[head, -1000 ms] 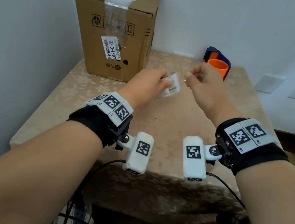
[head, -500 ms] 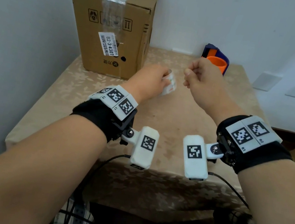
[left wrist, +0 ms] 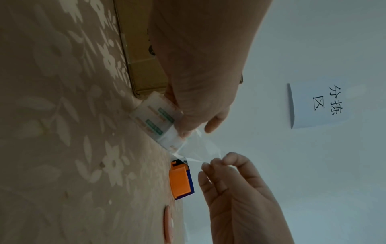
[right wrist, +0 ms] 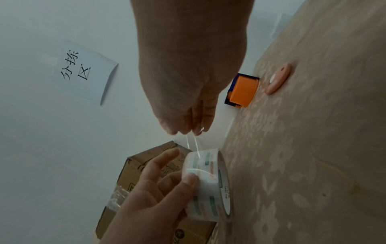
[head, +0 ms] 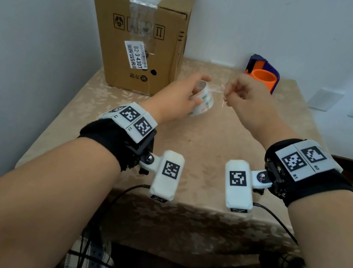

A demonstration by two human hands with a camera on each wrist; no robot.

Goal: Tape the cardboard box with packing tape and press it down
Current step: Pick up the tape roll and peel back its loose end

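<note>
A tall cardboard box stands at the table's back left, with old clear tape and labels over its top seam. My left hand grips a roll of clear packing tape above the table's middle, thumb on the roll's face. My right hand pinches the tape's free end between thumb and fingertips. A short clear strip stretches from the roll to that pinch. Both hands hover in front of the box, apart from it.
The table carries a beige floral cloth. An orange and blue tape dispenser stands at the back by the wall. A flat peach-coloured round object lies near it. A paper sign hangs on the wall. Another wall runs close along the left.
My right hand has drawn a little away from the roll, so a short strip of tape now spans the gap. My left hand has turned the roll more upright.
</note>
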